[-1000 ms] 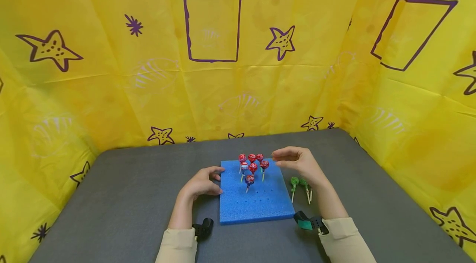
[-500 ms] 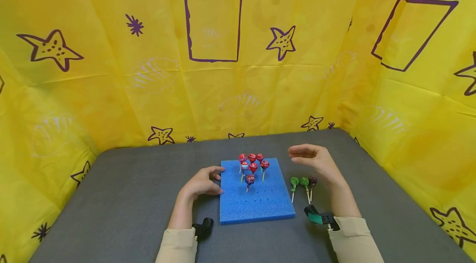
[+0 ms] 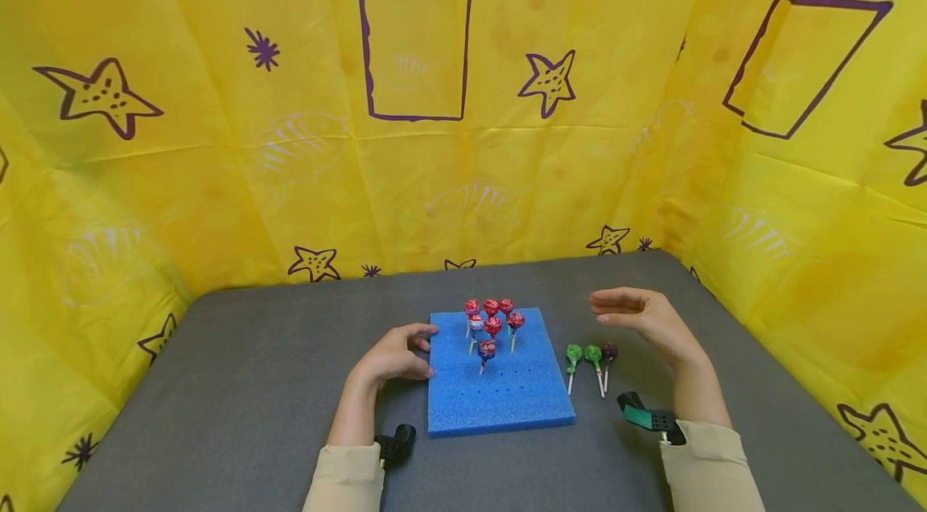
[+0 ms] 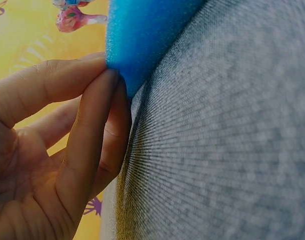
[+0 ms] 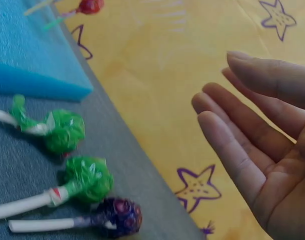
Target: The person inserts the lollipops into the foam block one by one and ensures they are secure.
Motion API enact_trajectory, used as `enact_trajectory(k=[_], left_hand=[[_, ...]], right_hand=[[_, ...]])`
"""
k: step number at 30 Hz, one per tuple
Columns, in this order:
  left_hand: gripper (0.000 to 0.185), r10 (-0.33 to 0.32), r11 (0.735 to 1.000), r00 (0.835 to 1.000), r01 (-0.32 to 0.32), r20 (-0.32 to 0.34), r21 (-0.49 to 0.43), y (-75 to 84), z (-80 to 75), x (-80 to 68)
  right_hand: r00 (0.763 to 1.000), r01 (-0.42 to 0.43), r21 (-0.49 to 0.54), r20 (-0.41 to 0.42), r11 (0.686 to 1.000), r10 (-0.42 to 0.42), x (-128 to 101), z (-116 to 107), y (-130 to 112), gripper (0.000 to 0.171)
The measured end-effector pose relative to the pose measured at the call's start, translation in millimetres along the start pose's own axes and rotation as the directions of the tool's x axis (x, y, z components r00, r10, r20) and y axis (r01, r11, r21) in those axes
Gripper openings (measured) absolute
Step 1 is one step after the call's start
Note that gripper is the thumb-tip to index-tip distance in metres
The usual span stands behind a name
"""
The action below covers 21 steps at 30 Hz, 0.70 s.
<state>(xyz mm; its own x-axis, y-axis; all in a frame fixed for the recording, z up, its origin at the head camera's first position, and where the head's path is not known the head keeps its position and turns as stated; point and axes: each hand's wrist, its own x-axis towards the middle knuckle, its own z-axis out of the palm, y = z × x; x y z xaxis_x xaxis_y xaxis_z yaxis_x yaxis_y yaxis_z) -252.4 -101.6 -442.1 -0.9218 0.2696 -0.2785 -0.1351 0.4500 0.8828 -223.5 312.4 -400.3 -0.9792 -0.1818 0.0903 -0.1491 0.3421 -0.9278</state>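
A blue foam block [image 3: 507, 391] lies on the grey table [image 3: 239, 383]. Several red lollipops [image 3: 492, 317] and one dark blue lollipop [image 3: 486, 349] stand upright in its far half. My left hand [image 3: 394, 355] rests on the table, with its fingertips [image 4: 110, 80] pressed against the block's left edge [image 4: 137, 40]. My right hand [image 3: 637, 317] hovers open and holds nothing, to the right of the block. Below it, two green lollipops [image 3: 574, 353] [image 3: 593, 353] and a purple one [image 3: 610, 350] lie flat. The right wrist view shows the green lollipops [image 5: 62, 131] [image 5: 87, 179], the purple lollipop [image 5: 120, 216] and the open palm [image 5: 252, 150].
Yellow sheets with purple stars and rectangles [image 3: 413, 49] wall in the table at the back and on both sides. The near half of the foam block shows rows of small holes [image 3: 507, 373]. A black camera sits on each wrist [image 3: 397, 443] [image 3: 652, 418].
My right hand has drifted right, from above the block's far right corner to past the loose lollipops, uncovering the purple one. The left hand and the block have stayed put.
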Motion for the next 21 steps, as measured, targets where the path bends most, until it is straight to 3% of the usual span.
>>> enact_trajectory(k=[21], left_hand=[[0.066,0.007,1.0,1.0,-0.007,-0.005,0.007,-0.3,0.3,-1.6]], right_hand=[[0.988,-0.115,-0.152,0.088,0.982,0.129,-6,-16,29,0.051]])
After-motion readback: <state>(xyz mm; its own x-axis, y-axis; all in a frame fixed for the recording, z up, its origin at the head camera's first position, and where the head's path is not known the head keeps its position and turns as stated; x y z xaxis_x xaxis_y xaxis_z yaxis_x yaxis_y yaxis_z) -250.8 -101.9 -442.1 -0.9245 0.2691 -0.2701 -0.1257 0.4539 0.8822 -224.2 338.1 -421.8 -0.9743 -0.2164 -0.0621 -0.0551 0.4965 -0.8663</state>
